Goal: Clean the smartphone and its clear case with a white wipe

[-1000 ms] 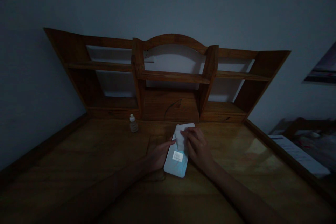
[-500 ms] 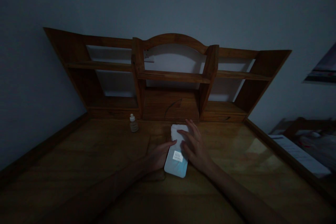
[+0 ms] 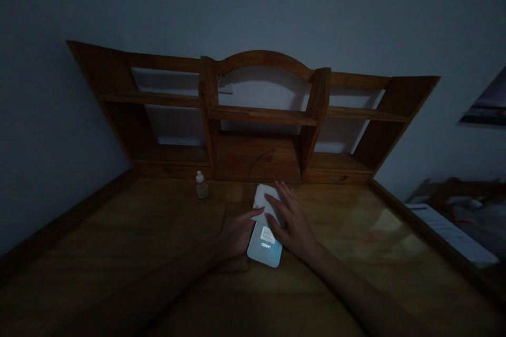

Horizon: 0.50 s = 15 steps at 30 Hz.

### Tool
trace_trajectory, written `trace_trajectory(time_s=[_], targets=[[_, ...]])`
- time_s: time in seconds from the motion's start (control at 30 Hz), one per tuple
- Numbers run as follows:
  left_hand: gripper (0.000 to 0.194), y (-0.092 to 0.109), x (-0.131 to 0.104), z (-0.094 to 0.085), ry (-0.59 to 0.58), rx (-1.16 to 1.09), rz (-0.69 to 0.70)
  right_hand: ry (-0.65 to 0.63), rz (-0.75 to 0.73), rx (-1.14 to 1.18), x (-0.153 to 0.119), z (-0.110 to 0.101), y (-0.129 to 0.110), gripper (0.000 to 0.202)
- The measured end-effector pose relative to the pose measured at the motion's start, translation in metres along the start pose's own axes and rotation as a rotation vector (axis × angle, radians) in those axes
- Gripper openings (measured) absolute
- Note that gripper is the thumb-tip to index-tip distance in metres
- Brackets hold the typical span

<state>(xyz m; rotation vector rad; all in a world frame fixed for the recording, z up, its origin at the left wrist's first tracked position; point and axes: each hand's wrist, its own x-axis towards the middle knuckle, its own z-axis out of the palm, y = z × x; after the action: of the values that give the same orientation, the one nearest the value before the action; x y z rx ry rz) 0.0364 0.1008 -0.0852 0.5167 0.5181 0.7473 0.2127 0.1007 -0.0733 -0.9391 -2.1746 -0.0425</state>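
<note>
A pale phone [image 3: 264, 256] with a square label and an "oppo" logo lies in the middle of the desk, its lower part lit bluish. A white sheet [image 3: 260, 197], tissue or thin cloth, covers its upper part. My left hand [image 3: 242, 230] grips the phone's left edge, thumb laid over the white sheet; its other fingers are mostly hidden. Lying on the sheet from the right is my right hand [image 3: 290, 217], fingers spread and stretched, some reaching past the far right corner. Beside my left hand, a faint dark outline [image 3: 226, 217] shows on the desk.
A small clear bottle with a white cap [image 3: 202, 188] stands to the left on the wooden desk [image 3: 158, 231]. Behind rises a wooden shelf unit [image 3: 263, 114], with a wall socket [image 3: 225, 87] seen through it. Papers [image 3: 450, 231] lie beyond the desk's right edge.
The white sheet has shifted slightly left and now has a straighter lower edge. The "oppo" logo has become visible. My right hand has slid a little left over the phone.
</note>
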Motion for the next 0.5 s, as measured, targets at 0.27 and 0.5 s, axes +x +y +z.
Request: trace_trajectory(time_s=[0.27, 0.5], targets=[[0.027, -0.0034, 0.0020, -0.0062, -0.068, 0.005, 0.072, 0.042, 0.039, 0.024, 0.0000, -0.0008, -0.0001, 0.035], [0.031, -0.0048, 0.0029, -0.0080, -0.129, 0.050, 0.117, 0.117, 0.087, 0.051, -0.0007, -0.0009, 0.0055, 0.030]])
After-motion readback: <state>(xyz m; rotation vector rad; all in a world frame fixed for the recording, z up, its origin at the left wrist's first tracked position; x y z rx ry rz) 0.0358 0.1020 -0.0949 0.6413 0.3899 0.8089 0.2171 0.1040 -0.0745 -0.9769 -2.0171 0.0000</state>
